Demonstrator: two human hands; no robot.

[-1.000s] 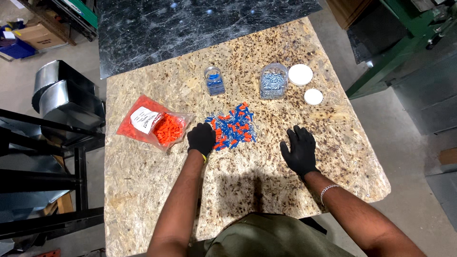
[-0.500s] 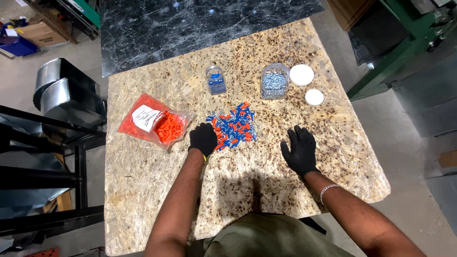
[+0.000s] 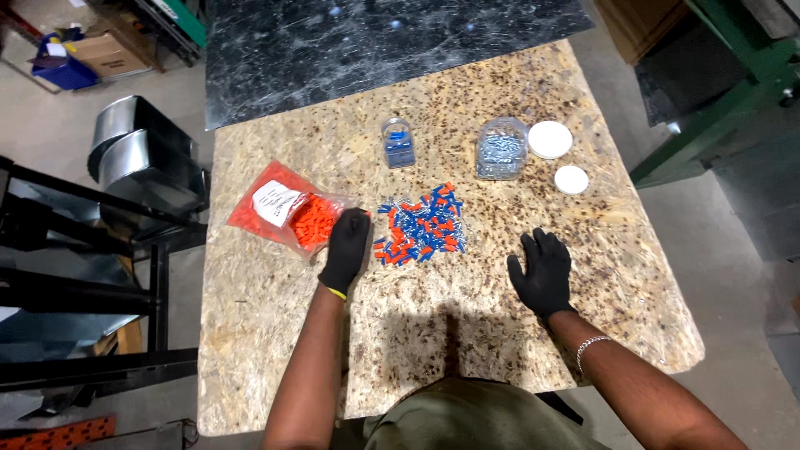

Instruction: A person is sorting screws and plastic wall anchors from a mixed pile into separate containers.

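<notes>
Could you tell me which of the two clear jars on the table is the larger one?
The larger clear jar is the right one, beside the two white lids; the smaller jar holds blue pieces.

Speckled stone tabletop (image 3: 467, 350), dark marble slab (image 3: 350, 50) behind, grey concrete floor (image 3: 50, 125) — green metal frame (image 3: 717, 108) right

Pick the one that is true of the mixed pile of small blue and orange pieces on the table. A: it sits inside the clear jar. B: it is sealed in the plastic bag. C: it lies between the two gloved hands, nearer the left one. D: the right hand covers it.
C: the loose pile lies on the table just beside the left hand, while the right hand rests flat farther off.
</notes>
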